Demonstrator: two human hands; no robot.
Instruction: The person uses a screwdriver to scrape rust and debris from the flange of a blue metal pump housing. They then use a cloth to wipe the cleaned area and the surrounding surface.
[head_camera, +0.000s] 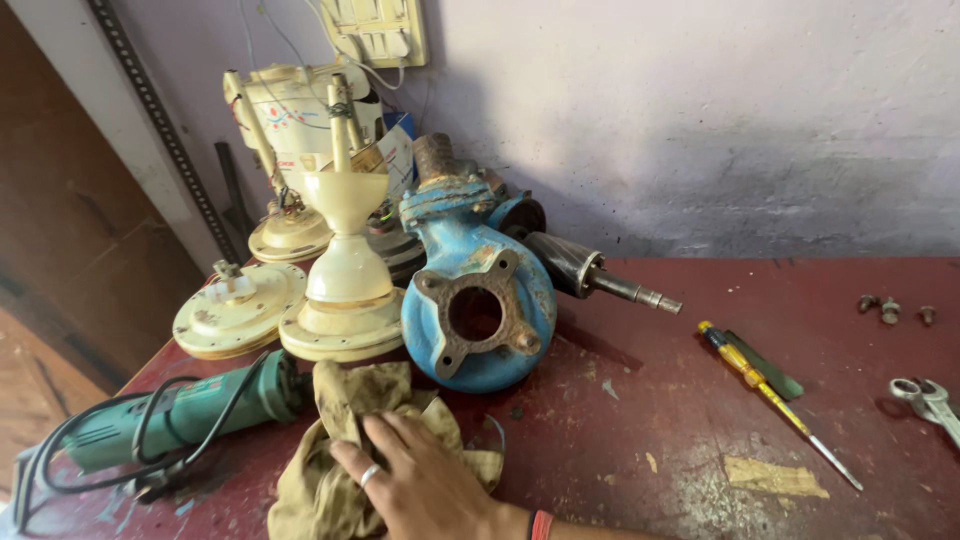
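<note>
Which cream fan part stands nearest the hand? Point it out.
The tall cup-topped fan stem behind the cloth; the other two sit farther left.

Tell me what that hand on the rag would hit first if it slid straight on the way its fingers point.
Probably the green angle grinder. The hand, seemingly the right, lies flat on the crumpled rag with fingers pointing up-left; past the rag's edge the grinder's head lies nearest, though depth is unclear.

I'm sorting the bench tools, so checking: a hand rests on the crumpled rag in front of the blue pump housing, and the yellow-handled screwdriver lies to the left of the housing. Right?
Not quite. The head view shows the yellow-handled screwdriver lying to the right of the blue pump housing, not the left. The hand does rest on the crumpled rag in front of the housing.
</note>
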